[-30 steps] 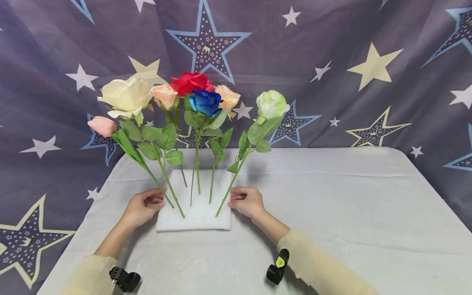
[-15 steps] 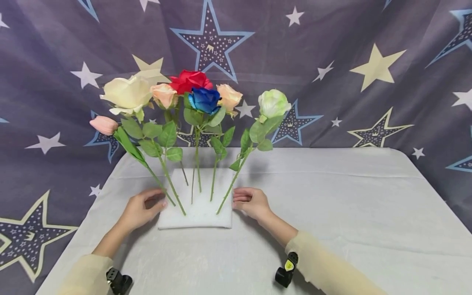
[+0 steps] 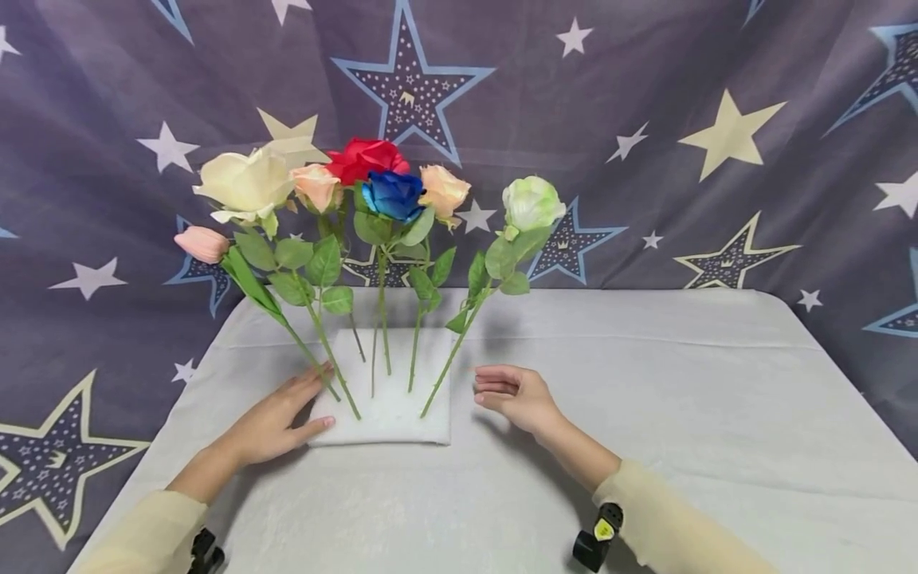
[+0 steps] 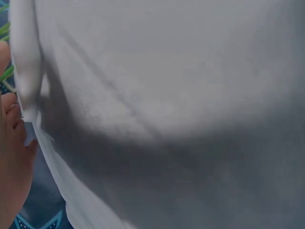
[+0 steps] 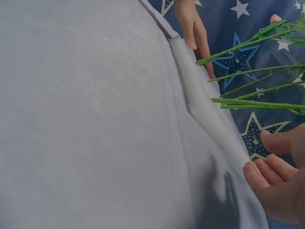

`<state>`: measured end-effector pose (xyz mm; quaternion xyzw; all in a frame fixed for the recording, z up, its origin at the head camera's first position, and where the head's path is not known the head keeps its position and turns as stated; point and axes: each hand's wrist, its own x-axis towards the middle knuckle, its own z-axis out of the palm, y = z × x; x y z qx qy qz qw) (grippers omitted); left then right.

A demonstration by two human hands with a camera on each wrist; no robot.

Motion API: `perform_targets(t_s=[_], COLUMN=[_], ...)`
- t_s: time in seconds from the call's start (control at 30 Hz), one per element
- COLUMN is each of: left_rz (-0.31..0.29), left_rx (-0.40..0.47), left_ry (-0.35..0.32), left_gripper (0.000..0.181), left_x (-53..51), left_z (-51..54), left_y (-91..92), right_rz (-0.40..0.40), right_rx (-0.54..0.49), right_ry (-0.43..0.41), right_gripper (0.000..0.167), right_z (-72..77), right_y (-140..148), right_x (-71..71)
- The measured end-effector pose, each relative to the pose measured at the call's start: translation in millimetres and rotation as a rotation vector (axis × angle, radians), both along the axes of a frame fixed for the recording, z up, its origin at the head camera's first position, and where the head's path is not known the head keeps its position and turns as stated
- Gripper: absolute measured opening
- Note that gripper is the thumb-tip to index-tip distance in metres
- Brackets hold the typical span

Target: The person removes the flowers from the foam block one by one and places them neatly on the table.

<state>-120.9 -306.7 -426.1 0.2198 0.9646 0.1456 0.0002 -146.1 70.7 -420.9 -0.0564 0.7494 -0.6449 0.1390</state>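
A white foam block (image 3: 402,426) lies on the table with several artificial flowers standing in it. They are a pink tulip (image 3: 202,244), a cream rose (image 3: 247,187), two peach roses (image 3: 442,191), a red rose (image 3: 368,159), a blue rose (image 3: 393,196) and a pale green flower (image 3: 532,205) leaning right. My left hand (image 3: 268,422) rests at the block's left side, thumb and fingers spread, fingertips over its edge beside the tulip stem. My right hand (image 3: 519,396), fingers loosely bent and holding nothing, is apart from the block on its right.
White cloth covers the table (image 3: 667,414), which stretches to the right of the flowers. Behind it hangs a dark curtain (image 3: 617,88) printed with stars. Black cameras (image 3: 598,536) sit on the sleeves.
My right hand has let go of the foam block's right edge and moved right. My left hand's fingers have spread and straightened at the left edge. Flowers and block stand nearly the same.
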Motion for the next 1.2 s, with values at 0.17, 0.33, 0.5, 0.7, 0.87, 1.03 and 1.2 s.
perform_targets(t_s=[0.17, 0.33, 0.5, 0.7, 0.87, 1.03, 1.2], left_rz=[0.002, -0.027, -0.039, -0.038, -0.044, -0.043, -0.037], left_rx=[-0.064, -0.089, -0.105, -0.115, -0.119, -0.117, -0.115], left_ry=[-0.027, -0.006, -0.003, -0.017, -0.013, -0.013, -0.024], left_gripper=[0.077, 0.078, 0.078, 0.080, 0.082, 0.083, 0.083], left_x=[0.2, -1.7, -2.9, -3.2, -3.0, -4.0, -5.5], left_z=[-2.0, -3.1, -1.5, -0.3, -0.4, -0.8, -0.8], left_y=[2.3, 6.0, 7.8, 8.8, 9.8, 10.2, 10.6], right_rz=[0.022, 0.041, 0.035, 0.012, 0.005, 0.009, -0.006], right_rx=[0.005, 0.015, 0.021, 0.011, 0.012, 0.002, -0.011], right_ry=[0.009, 0.029, 0.042, 0.057, 0.058, 0.067, 0.066], right_gripper=[0.042, 0.041, 0.041, 0.040, 0.039, 0.039, 0.039], right_z=[3.6, 8.8, 14.1, 20.3, 26.2, 31.5, 38.4], right_y=[5.0, 5.0, 1.7, -2.1, -2.7, -1.2, 0.3], right_x=[1.0, 0.1, -2.3, -4.6, -5.6, -8.2, -11.4])
